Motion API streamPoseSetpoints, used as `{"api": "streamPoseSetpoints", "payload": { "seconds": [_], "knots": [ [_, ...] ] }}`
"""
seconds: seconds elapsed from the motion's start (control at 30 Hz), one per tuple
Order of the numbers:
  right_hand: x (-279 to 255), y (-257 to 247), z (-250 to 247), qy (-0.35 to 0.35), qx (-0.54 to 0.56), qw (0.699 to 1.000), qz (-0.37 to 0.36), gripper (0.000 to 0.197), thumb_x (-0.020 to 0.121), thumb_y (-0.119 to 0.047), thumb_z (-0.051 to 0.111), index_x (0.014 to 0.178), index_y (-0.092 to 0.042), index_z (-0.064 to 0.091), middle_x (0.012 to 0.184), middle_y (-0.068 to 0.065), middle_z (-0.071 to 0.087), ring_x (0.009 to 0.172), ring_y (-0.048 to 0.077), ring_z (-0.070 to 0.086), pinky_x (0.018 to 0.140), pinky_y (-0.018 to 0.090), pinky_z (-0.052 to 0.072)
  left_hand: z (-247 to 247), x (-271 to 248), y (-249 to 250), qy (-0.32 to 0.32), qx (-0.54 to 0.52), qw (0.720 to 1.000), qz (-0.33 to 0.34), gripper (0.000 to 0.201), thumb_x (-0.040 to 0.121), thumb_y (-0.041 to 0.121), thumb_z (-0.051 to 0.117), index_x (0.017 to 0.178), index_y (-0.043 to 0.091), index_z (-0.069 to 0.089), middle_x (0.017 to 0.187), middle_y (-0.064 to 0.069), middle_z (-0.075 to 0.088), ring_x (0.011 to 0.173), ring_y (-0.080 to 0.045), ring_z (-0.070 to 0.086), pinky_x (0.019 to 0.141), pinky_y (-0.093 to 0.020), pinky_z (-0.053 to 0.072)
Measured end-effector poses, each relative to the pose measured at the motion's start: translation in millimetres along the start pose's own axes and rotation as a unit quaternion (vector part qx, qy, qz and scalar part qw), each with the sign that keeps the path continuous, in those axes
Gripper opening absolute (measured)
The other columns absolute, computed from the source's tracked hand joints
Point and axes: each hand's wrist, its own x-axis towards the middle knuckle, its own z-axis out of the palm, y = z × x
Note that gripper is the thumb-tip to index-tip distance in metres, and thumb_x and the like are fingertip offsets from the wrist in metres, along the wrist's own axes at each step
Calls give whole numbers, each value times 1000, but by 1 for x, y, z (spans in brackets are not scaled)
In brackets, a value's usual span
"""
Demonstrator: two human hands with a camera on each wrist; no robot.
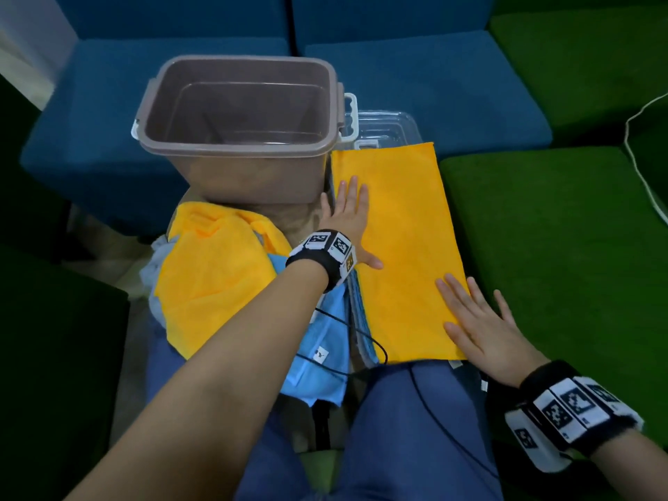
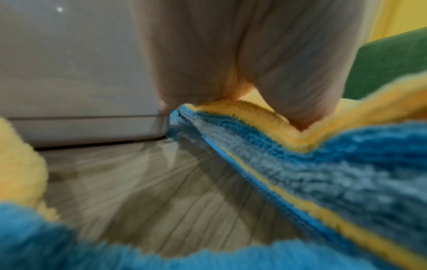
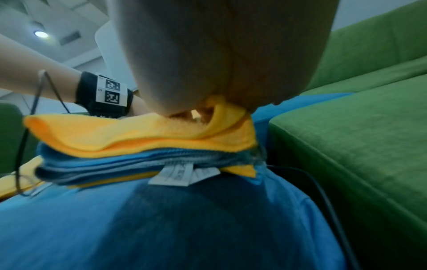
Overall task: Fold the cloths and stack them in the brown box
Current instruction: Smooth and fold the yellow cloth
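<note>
Both hands lie flat, fingers straight, on the orange cloth point(image 1: 397, 240): left hand point(image 1: 349, 215) at its far left edge beside the brown box point(image 1: 238, 139), right hand point(image 1: 484, 330) on its near right corner.

Three cameras, one lap-level workspace

The head view looks steeply down from above; both wrist views sit low against the palms, facing forward along the orange cloth point(image 1: 397, 247) point(image 2: 258, 117) point(image 3: 129, 133), which all three share.
</note>
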Motion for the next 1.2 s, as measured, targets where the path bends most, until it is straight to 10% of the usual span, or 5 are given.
{"api": "streamPoseSetpoints", "payload": {
  "seconds": [0.17, 0.27, 0.6, 1.03, 1.2],
  "knots": [
    [3, -11, -20, 45, 62, 997, 9, 68, 94, -35, 54, 153, -30, 20, 162, -9, 7, 146, 14, 17, 119, 46, 16, 20, -53, 38, 87, -24, 985, 145, 52, 95, 17, 56, 143, 13, 37, 161, -14, 5, 148, -33, -1, 118, -56, 2],
    [12, -21, -22, 114, 103, 983, 97, 49, 87, -23, 68, 130, -19, 45, 131, 7, 39, 113, 29, 51, 95, 45, 45, 42, -93, 40, 43, -198, 947, 249, 37, 85, 34, 67, 115, 14, 60, 141, -11, 42, 129, -31, 39, 110, -44, 27],
    [17, -28, -26, 98, 91, 987, 86, 22, 86, 3, 63, 81, -18, 58, 83, -7, 38, 72, 10, 43, 65, 23, 33, 69, -119, 32, 21, -148, 945, 293, 18, 85, 26, 61, 81, 8, 62, 155, -11, 29, 147, -29, 16, 119, -53, 6],
    [28, -41, -54, 116, -25, 988, 101, 15, 92, -18, 60, 106, -14, 63, 115, 7, 52, 106, 28, 51, 87, 45, 48, 35, -107, 27, 58, -285, 937, 195, 29, 90, 36, 58, 85, 9, 68, 112, -4, 66, 100, -20, 60, 90, -40, 47],
    [66, -61, -53, -44, -21, 999, -13, 91, 83, -43, 72, 155, -26, 18, 163, -1, 5, 149, 20, 11, 117, 46, 23, 33, -64, 16, 6, -119, 985, 128, 110, 74, 62, 71, 154, 11, 15, 162, -10, -2, 149, -25, 2, 121, -40, 10]
  ]
}}
